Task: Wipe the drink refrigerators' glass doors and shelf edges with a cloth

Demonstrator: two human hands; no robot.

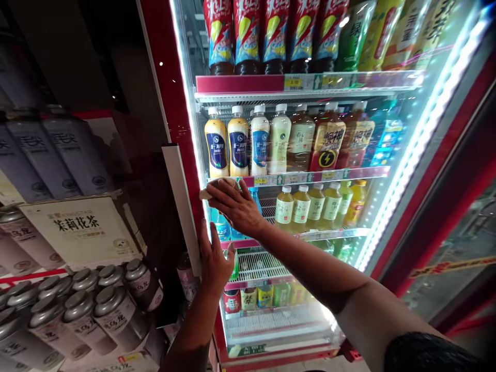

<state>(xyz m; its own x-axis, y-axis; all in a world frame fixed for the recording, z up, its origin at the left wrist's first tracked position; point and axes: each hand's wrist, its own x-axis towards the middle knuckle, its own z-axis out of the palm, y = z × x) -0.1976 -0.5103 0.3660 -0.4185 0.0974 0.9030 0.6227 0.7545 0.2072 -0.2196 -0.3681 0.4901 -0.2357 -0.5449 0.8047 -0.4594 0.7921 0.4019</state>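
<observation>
My right hand [241, 207] lies flat over a beige cloth [209, 192], pressing it against the glass door [267, 201] of a lit drinks fridge near the left edge. Part of the cloth sticks out past my fingertips; the rest is under the hand. Lower down, my left hand [216, 261] rests with fingers spread at the door's left frame, beside the long pale handle [181, 206]. It holds nothing. Behind the glass, close to my right hand, stand blue drink bottles [220, 227], partly covered by my hands.
Fridge shelves carry red-labelled bottles [247, 36], cream and blue bottles [216, 147] and green tea bottles [284, 209]. To the left, grey-lidded bottles [116, 310] and a printed carton [81, 227] stand stacked near the door. Another red-framed door [434, 227] is at the right.
</observation>
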